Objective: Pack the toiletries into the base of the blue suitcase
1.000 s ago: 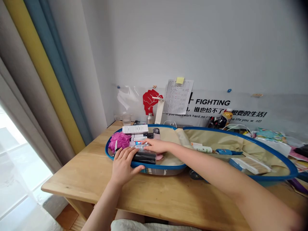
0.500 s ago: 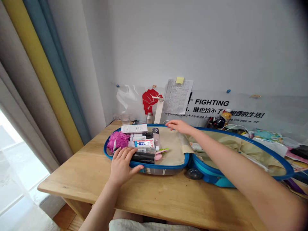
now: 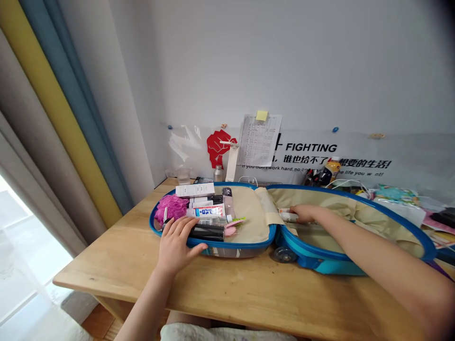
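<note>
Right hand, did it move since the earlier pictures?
Yes. Against the blue suitcase, the right hand moved from above the far rim down into the suitcase's right half, and now grips a white tube.
</note>
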The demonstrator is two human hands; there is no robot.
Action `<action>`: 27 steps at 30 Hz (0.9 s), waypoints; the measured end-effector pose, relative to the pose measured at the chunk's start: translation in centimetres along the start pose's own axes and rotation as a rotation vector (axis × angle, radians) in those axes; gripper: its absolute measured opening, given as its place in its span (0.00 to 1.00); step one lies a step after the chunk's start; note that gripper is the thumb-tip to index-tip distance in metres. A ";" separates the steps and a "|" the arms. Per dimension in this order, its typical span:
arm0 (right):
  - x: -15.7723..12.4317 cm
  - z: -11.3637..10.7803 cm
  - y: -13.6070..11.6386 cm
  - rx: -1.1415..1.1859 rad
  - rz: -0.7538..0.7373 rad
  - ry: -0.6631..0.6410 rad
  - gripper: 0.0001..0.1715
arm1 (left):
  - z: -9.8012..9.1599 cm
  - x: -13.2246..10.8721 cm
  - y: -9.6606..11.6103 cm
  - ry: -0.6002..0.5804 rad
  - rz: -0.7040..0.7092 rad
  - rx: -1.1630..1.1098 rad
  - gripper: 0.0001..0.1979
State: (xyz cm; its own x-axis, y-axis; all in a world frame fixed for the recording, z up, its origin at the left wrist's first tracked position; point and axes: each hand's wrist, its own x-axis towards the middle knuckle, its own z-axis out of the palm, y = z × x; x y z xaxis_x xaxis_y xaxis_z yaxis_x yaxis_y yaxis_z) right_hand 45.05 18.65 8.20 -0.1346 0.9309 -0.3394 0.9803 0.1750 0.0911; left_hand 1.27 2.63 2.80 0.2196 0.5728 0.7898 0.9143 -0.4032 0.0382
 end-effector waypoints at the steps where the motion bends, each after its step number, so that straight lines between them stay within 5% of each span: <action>1: 0.2 0.0 0.0 -0.005 -0.009 0.012 0.19 | 0.1 0.0 0.0 -0.001 -0.003 0.000 0.31; 17: -0.8 -0.7 -0.7 0.031 -0.048 0.107 0.20 | 0.3 -0.1 0.0 -0.016 -0.037 -0.025 0.32; 22: -3.1 -3.5 0.1 0.092 -0.033 0.210 0.19 | 0.1 0.0 0.2 -0.007 -0.042 -0.041 0.31; 27: -5.1 -7.5 -0.9 0.163 -0.012 0.356 0.28 | 0.1 0.2 0.3 0.002 -0.040 -0.056 0.31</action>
State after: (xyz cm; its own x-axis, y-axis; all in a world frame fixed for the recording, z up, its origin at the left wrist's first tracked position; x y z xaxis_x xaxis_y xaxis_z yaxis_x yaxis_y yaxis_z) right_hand 43.74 16.09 16.86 -0.1594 0.9872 0.0089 0.9847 0.1596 -0.0701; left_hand 1.60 2.68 2.86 0.1830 0.5877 0.7881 0.9017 -0.4197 0.1036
